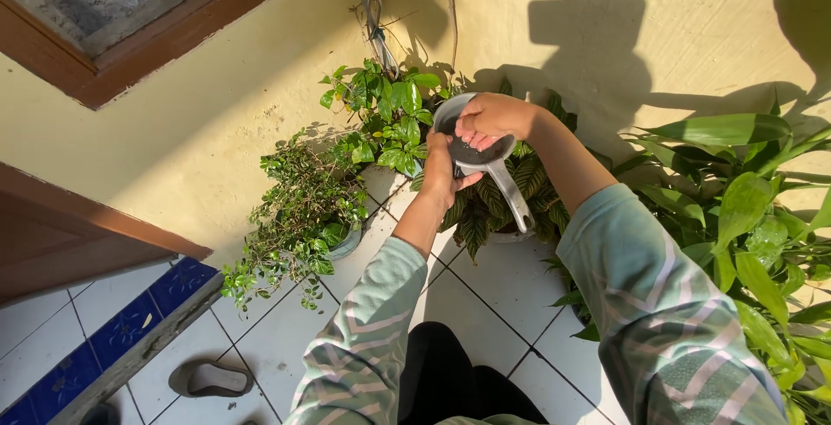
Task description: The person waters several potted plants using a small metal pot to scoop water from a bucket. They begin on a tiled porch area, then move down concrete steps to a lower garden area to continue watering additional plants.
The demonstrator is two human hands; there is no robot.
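Both arms extended forward, striped green-grey sleeves pushed to mid-forearm. Left hand (pixel 441 172) raised, fingers wrapped from below around the bowl of a grey plastic dipper with a long handle (pixel 481 152); grip closed on it. Right hand (pixel 490 119) bent at the wrist over the rim, fingertips dipped inside the bowl, loosely curled, gripping nothing. Dipper held above a striped-leaf potted plant (pixel 485 209) on the white tiled floor (pixel 485 291), handle pointing down-right.

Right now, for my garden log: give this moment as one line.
left hand: holds grey scoop | right hand: fingers in scoop | below: striped-leaf plant | floor: white tiles
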